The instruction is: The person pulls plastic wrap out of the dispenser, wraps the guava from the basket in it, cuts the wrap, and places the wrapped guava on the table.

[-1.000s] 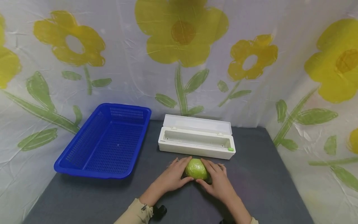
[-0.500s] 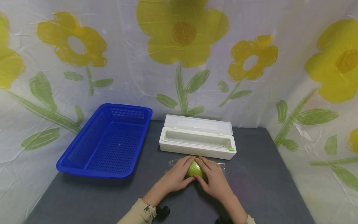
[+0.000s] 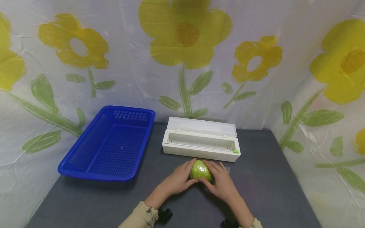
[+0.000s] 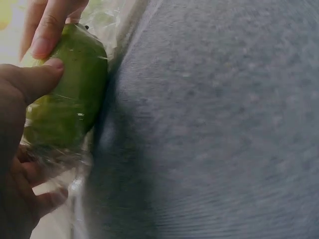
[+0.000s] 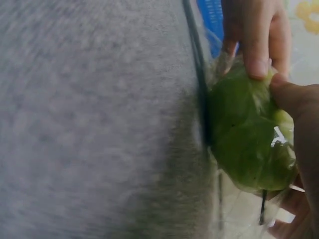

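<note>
A round green fruit (image 3: 200,171), pear-like with a thin dark stem, sits on the dark table in front of me, wrapped in clear plastic film (image 4: 62,157). My left hand (image 3: 178,181) holds its left side, thumb on the near face and fingers curved over the film. From the right, my right hand (image 3: 223,184) grips it the same way, the two thumbs close together. Loose film sticks out past the fingers on both sides. Both wrist views show the film glossy and creased over the fruit (image 5: 251,132); its far side is partly hidden by the hands.
Just behind the hands stands a long white cling film dispenser (image 3: 199,152), its lid (image 3: 201,125) raised and a green slider (image 3: 235,151) at its right end. A blue perforated basket (image 3: 94,175) stands at the left. A flower-printed curtain (image 3: 128,79) encloses the table (image 3: 265,190).
Half a second ago the hands closed in over the top of the fruit, covering more of it; now the fingers have spread apart again and more of its top shows.
</note>
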Demonstrator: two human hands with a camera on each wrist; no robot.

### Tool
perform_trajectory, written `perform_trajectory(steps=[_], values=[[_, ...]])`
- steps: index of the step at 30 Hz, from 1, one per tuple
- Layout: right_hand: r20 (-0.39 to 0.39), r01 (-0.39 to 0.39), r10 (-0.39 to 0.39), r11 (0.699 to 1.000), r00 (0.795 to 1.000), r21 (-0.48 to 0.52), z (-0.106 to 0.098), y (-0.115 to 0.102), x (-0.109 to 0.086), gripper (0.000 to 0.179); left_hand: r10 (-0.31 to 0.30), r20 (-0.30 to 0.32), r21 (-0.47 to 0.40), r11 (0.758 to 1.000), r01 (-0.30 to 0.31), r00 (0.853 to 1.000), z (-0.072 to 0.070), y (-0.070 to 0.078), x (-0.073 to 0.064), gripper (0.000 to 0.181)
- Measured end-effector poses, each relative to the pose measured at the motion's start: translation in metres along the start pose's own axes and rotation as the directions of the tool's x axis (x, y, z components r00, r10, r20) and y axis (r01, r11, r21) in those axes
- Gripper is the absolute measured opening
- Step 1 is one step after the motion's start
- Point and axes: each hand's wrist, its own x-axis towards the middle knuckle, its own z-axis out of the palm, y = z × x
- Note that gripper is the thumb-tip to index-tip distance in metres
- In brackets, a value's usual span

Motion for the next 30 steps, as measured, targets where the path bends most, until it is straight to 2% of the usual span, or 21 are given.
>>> perform_trajectory(steps=[5,10,14,17,19,20,22,24,25,26,30], values=[[0.027,0.032,-0.031,0.996,0.999,-0.077,0.001,-0.006,0.001,0.073,-0.007,0.020,0.138,0.990,0.004,1.000,-0.006,0.008,0.000,0.089],[0.071,0.062,-0.051,0.983,0.996,-0.171,0.005,-0.014,-0.003,0.069,0.003,0.056,0.270,0.963,-0.018,0.998,-0.005,0.018,-0.001,0.086],[0.070,0.028,-0.016,0.985,0.997,-0.173,0.003,-0.017,-0.002,0.069,0.005,0.019,0.299,0.954,-0.010,1.000,-0.007,0.020,-0.002,0.084],[0.086,-0.002,0.014,0.990,0.996,-0.139,-0.003,-0.018,0.002,0.065,-0.035,-0.059,0.236,0.971,0.048,0.998,-0.012,0.018,-0.005,0.092],[0.101,-0.018,0.030,0.994,0.994,-0.112,-0.007,-0.018,0.005,0.058,-0.094,-0.151,0.163,0.979,0.118,0.984,-0.016,0.015,-0.010,0.093],[0.105,-0.024,0.034,0.995,0.994,-0.100,-0.009,-0.018,0.007,0.054,-0.136,-0.204,0.119,0.980,0.163,0.969,-0.018,0.014,-0.013,0.089],[0.110,-0.038,0.046,0.996,0.993,-0.080,-0.012,-0.017,0.009,0.046,-0.224,-0.289,0.029,0.970,0.242,0.931,-0.020,0.012,-0.019,0.070],[0.100,-0.048,0.054,0.997,0.993,-0.062,-0.015,-0.015,0.012,0.041,-0.296,-0.328,-0.045,0.954,0.298,0.897,-0.020,0.013,-0.024,0.045],[0.095,-0.053,0.058,0.997,0.994,-0.051,-0.016,-0.015,0.013,0.039,-0.322,-0.324,-0.072,0.946,0.316,0.889,-0.020,0.014,-0.026,0.034],[0.092,-0.058,0.062,0.997,0.994,-0.043,-0.017,-0.015,0.014,0.039,-0.347,-0.302,-0.109,0.938,0.330,0.888,-0.017,0.015,-0.028,0.028],[0.088,-0.062,0.063,0.998,0.994,-0.010,-0.018,-0.016,0.018,0.038,-0.362,-0.196,-0.219,0.922,0.320,0.911,-0.002,0.019,-0.031,0.027]])
